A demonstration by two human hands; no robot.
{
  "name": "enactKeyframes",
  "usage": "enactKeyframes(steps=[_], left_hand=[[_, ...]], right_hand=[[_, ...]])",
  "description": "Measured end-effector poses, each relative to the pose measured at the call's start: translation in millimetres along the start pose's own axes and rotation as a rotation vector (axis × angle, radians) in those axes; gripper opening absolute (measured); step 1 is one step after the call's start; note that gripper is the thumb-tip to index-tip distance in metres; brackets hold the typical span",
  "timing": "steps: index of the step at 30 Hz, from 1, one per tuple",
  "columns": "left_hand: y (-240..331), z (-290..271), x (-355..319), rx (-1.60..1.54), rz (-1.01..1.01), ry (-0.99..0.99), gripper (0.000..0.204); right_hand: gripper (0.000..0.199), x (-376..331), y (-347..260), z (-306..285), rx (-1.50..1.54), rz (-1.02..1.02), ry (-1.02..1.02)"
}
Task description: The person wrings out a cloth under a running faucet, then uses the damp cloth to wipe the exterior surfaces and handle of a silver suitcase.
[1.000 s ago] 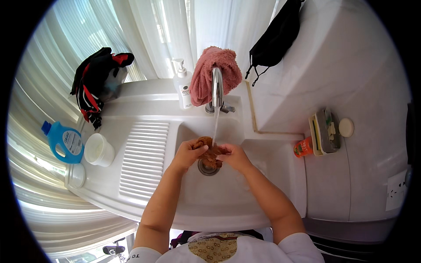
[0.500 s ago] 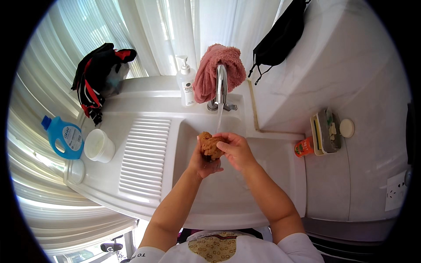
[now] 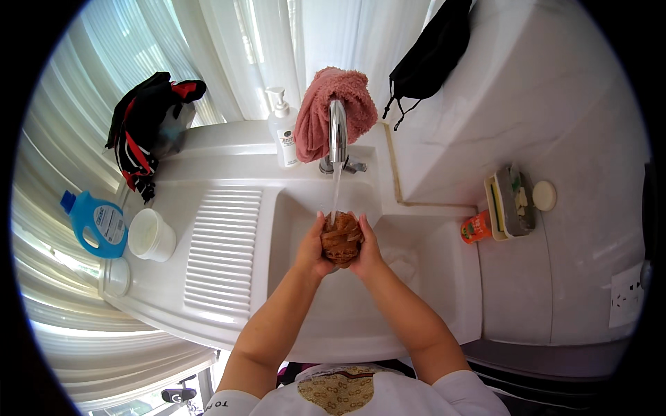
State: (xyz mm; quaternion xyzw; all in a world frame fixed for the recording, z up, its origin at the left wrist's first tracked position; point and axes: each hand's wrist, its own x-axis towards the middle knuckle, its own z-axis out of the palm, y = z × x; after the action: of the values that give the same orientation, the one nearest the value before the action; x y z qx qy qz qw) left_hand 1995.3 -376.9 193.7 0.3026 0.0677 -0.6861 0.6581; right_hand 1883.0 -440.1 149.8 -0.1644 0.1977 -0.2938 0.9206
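A brown, round, crinkled ball (image 3: 342, 240) with strand-like folds sits between my two hands over the sink; its exact kind is unclear. My left hand (image 3: 314, 248) cups its left side and my right hand (image 3: 368, 247) cups its right side, with fingers partly hidden beneath. Water runs from the chrome faucet (image 3: 338, 132) onto the ball's top. Below my hands is the white sink basin (image 3: 433, 270).
A pink towel (image 3: 316, 114) drapes over the faucet, beside a white pump bottle (image 3: 284, 135). Left are a ribbed drainboard (image 3: 223, 249), white tub (image 3: 152, 235) and blue jug (image 3: 97, 225). On the right stand an orange container (image 3: 476, 227) and caddy (image 3: 510, 204); a black mask (image 3: 430, 55) hangs above.
My right hand has gone from pinching the ball's upper right to cupping its side. The ball now lies lower between both palms, directly under the stream, and looks rounder and darker.
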Motion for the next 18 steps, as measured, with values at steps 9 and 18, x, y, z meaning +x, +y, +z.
enactKeyframes(steps=[9,18], left_hand=[[-4.9,-21.5,-14.7,-0.055,-0.089,0.109,0.081],[-8.6,-37.8,23.6,0.206,0.467,0.074,0.04]], right_hand=[[0.045,1.0,4.4,27.5,-0.824,-0.258,0.194],[0.045,0.9,34.0,23.3,-1.386,-0.784,0.274]])
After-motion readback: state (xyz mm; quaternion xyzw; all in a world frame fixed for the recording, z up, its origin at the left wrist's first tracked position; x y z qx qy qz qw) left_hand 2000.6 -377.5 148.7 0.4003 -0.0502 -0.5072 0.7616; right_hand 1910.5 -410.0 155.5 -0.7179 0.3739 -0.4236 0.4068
